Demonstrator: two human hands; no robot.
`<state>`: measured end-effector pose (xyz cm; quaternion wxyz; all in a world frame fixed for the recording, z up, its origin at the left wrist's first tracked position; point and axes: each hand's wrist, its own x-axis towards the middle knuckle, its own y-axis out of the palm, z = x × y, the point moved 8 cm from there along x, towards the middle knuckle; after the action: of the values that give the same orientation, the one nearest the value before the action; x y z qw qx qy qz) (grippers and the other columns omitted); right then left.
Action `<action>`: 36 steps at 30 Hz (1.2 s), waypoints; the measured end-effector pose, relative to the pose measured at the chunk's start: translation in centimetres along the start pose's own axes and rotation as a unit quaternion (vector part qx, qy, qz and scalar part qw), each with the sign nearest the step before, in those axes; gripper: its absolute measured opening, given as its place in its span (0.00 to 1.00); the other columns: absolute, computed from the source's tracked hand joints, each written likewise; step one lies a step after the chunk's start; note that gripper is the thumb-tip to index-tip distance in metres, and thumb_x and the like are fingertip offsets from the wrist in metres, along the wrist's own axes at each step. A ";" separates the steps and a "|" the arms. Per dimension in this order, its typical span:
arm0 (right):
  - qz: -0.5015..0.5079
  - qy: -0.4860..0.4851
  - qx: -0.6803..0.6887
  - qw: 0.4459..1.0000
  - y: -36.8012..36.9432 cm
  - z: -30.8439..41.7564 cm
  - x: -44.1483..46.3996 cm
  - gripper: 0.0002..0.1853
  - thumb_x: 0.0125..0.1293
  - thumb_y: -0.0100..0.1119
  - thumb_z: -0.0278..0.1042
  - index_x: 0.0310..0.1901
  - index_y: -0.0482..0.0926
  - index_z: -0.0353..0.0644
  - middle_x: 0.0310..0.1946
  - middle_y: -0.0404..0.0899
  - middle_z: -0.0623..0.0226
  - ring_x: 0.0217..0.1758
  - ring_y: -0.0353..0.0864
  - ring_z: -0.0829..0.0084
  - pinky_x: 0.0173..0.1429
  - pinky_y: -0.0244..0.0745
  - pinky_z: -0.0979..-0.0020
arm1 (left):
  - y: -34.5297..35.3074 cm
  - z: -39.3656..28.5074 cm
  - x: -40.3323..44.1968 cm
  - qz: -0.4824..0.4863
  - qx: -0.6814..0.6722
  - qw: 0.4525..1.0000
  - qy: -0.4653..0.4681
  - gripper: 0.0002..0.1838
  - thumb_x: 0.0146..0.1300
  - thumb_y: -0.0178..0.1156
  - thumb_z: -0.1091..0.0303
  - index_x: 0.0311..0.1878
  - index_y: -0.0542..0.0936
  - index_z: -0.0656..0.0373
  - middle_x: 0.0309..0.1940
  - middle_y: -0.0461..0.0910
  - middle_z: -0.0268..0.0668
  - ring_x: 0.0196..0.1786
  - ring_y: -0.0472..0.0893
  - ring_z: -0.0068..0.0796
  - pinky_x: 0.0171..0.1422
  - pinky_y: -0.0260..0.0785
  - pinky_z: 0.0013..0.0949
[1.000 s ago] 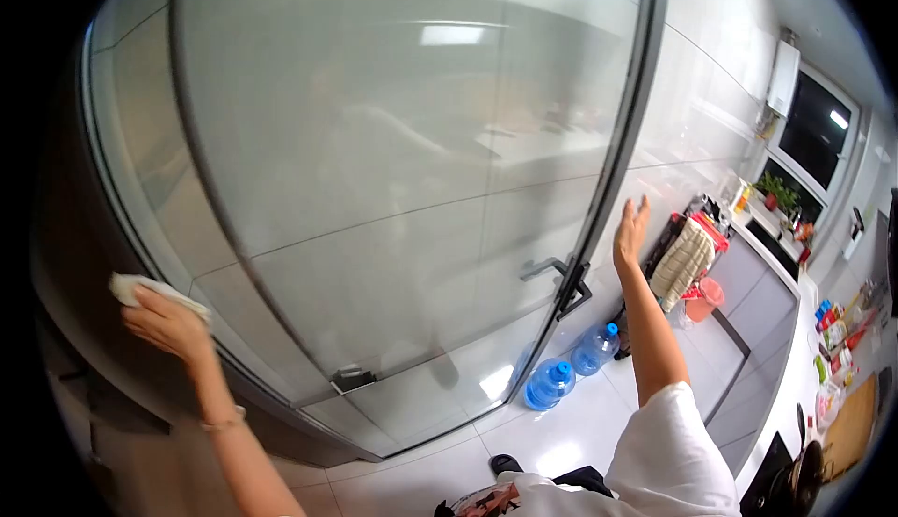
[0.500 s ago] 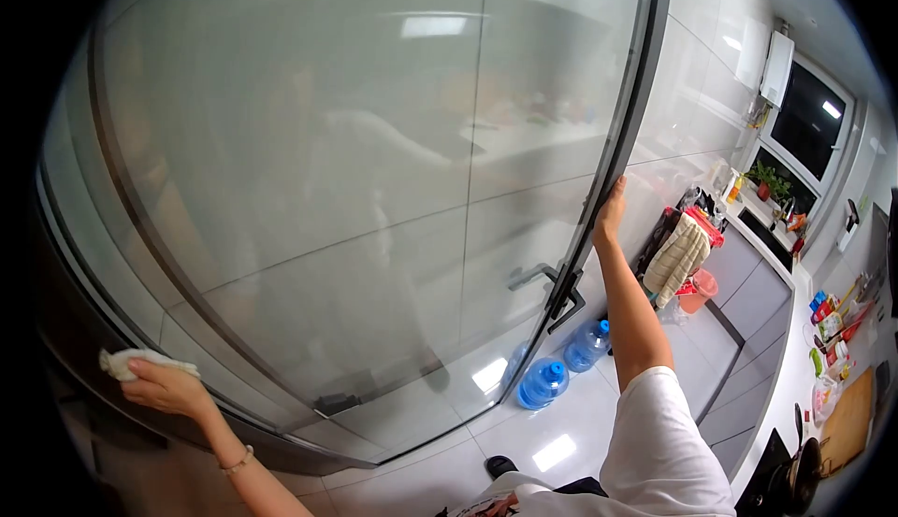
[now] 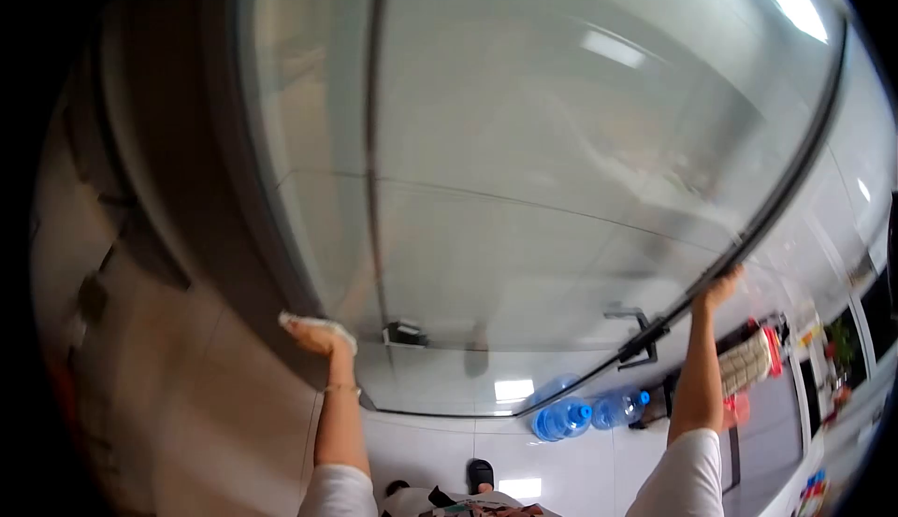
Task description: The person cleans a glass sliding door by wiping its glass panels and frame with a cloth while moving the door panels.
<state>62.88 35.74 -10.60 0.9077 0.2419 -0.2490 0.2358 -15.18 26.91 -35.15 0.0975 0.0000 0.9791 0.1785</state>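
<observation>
A large glass door (image 3: 552,265) with a dark frame fills the middle of the view. My left hand (image 3: 321,339) presses a white cloth (image 3: 309,320) against the dark door frame at the left, fingers partly hidden. Over on the right, my right hand (image 3: 716,293) is wrapped round the door's free edge, above the black lever handle (image 3: 641,337). Low behind the glass is a small black fitting (image 3: 405,334).
Two blue water bottles (image 3: 563,420) stand on the tiled floor by the door's lower corner. A quilted cloth (image 3: 745,366) hangs at the right above a pink bin (image 3: 736,410). My slippered foot (image 3: 481,473) is below the door.
The view has swung left and tilted, so the door sits further right. My left hand and its cloth are now beside the frame, appearing more central. My right hand still grips the door edge.
</observation>
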 end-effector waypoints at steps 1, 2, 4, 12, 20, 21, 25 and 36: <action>-0.006 0.009 0.000 1.000 -0.2 -1.2 0.5 0.26 0.69 0.31 0.55 0.35 0.75 0.42 0.18 0.67 0.71 0.19 0.67 0.75 0.24 0.65 0.73 | 0.3 -0.6 -1.1 -0.019 -0.032 0.998 -0.050 0.27 0.68 0.34 0.54 0.61 0.63 0.65 0.64 0.58 0.47 0.65 0.61 0.41 0.68 0.49 0.39; 0.000 0.001 0.007 1.000 0.3 -0.9 0.1 0.27 0.69 0.32 0.57 0.34 0.74 0.42 0.18 0.68 0.71 0.20 0.68 0.75 0.24 0.65 0.73 | 0.3 -2.4 -2.9 -0.027 -0.052 0.995 -0.085 0.27 0.68 0.35 0.53 0.62 0.63 0.64 0.64 0.60 0.47 0.64 0.62 0.42 0.68 0.50 0.39; 0.011 0.011 0.001 1.000 0.2 -0.5 0.1 0.29 0.68 0.33 0.58 0.36 0.75 0.40 0.20 0.71 0.70 0.20 0.69 0.74 0.25 0.67 0.73 | 0.7 -4.7 -3.6 -0.015 -0.045 0.994 -0.101 0.27 0.67 0.36 0.53 0.62 0.63 0.62 0.62 0.62 0.48 0.63 0.63 0.44 0.67 0.51 0.40; -0.014 -0.015 -0.040 0.999 0.2 0.7 -0.3 0.29 0.69 0.33 0.56 0.39 0.75 0.36 0.23 0.70 0.70 0.27 0.68 0.77 0.32 0.66 0.75 | 7.5 -24.1 -7.9 0.029 0.080 0.964 0.254 0.28 0.67 0.33 0.52 0.49 0.66 0.72 0.47 0.67 0.57 0.51 0.70 0.55 0.57 0.60 0.50; -0.003 -0.007 -0.052 0.999 -0.1 0.1 0.5 0.27 0.68 0.31 0.56 0.45 0.71 0.39 0.26 0.75 0.62 0.23 0.75 0.68 0.26 0.71 0.70 | 9.1 -27.5 -8.6 0.043 0.062 0.860 0.505 0.23 0.65 0.38 0.53 0.45 0.65 0.68 0.40 0.67 0.53 0.44 0.68 0.51 0.50 0.56 0.47; -0.017 -0.053 -0.096 0.994 -0.3 0.7 0.5 0.26 0.68 0.33 0.55 0.45 0.71 0.40 0.27 0.76 0.63 0.24 0.76 0.69 0.27 0.72 0.71 | 8.7 -26.3 -7.9 0.039 0.066 0.863 0.500 0.23 0.65 0.38 0.53 0.45 0.65 0.68 0.40 0.67 0.53 0.44 0.68 0.51 0.50 0.56 0.47; 0.013 0.014 -0.015 1.000 -0.1 -0.3 1.4 0.25 0.67 0.33 0.56 0.43 0.72 0.42 0.29 0.75 0.64 0.27 0.75 0.71 0.29 0.72 0.70 | 7.5 -22.2 -6.4 0.049 0.078 0.891 0.445 0.21 0.65 0.39 0.54 0.42 0.65 0.68 0.36 0.66 0.50 0.40 0.68 0.48 0.46 0.57 0.45; -0.002 -0.002 -0.006 1.000 -0.6 -0.8 2.5 0.16 0.68 0.41 0.47 0.45 0.69 0.42 0.27 0.74 0.64 0.23 0.72 0.73 0.26 0.72 0.72 | 3.3 -10.5 -3.1 0.048 0.102 0.935 0.338 0.24 0.66 0.35 0.54 0.40 0.64 0.72 0.35 0.66 0.55 0.40 0.67 0.52 0.47 0.57 0.46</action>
<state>65.36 36.50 -9.98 0.9091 0.2374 -0.2521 0.2317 -14.24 26.26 -23.76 -0.2479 -0.0033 0.9661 0.0720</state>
